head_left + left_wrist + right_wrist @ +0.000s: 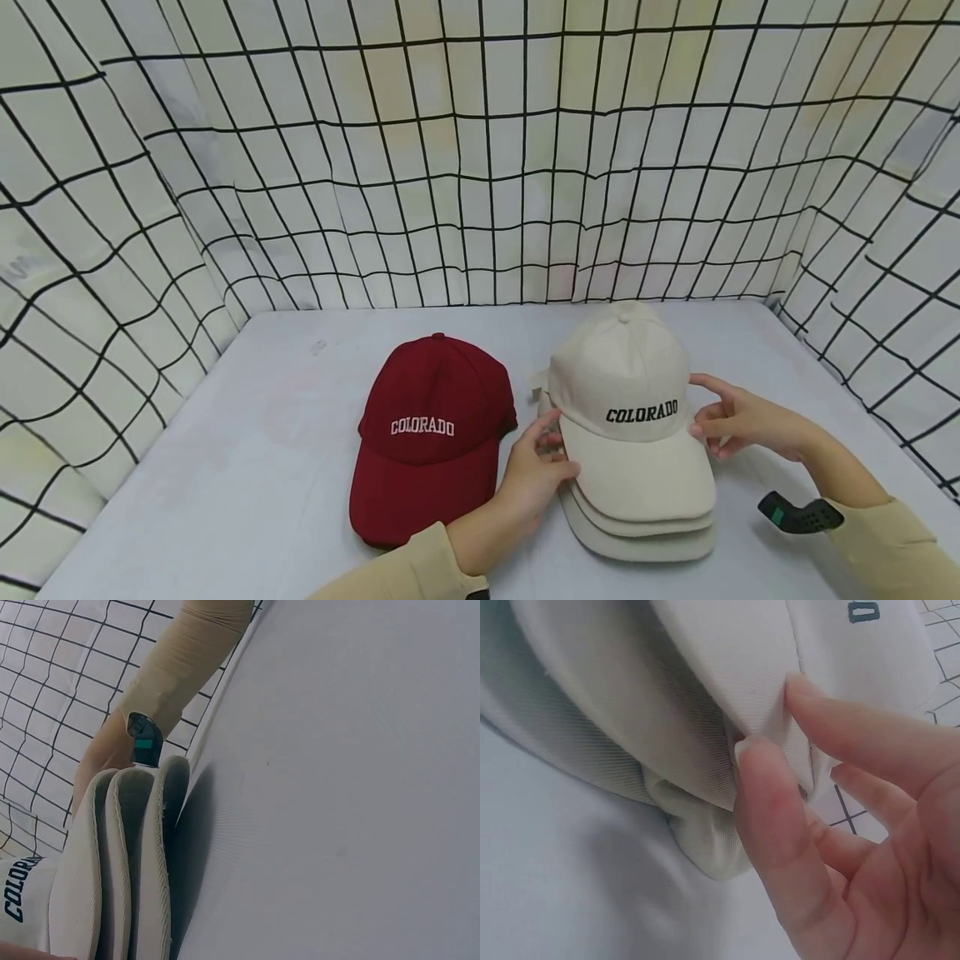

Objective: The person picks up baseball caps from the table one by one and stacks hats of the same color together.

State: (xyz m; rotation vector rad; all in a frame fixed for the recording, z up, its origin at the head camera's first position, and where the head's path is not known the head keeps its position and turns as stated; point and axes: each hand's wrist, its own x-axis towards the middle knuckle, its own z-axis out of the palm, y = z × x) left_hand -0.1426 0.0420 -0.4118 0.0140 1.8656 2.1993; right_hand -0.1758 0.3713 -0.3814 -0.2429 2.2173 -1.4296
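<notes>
Three cream baseball caps lie nested in a stack. The top cap [630, 467] has COLORADO in black letters on its crown. At the stack's left side my left hand [534, 467] grips the top cap's edge, thumb by the brim and fingers beside the crown. On the other side my right hand [750, 423] pinches the same cap where brim meets crown. The right wrist view shows that hand's thumb and index finger at the brim [727, 667] edge. The left wrist view shows three stacked brims [154, 862] side-on; the left hand is mostly out of that view.
A dark red cap [435, 475] with white COLORADO lettering sits left of the stack, close to my left forearm. The white table [247, 433] is bounded at the back and sides by white walls with black netting [487, 167].
</notes>
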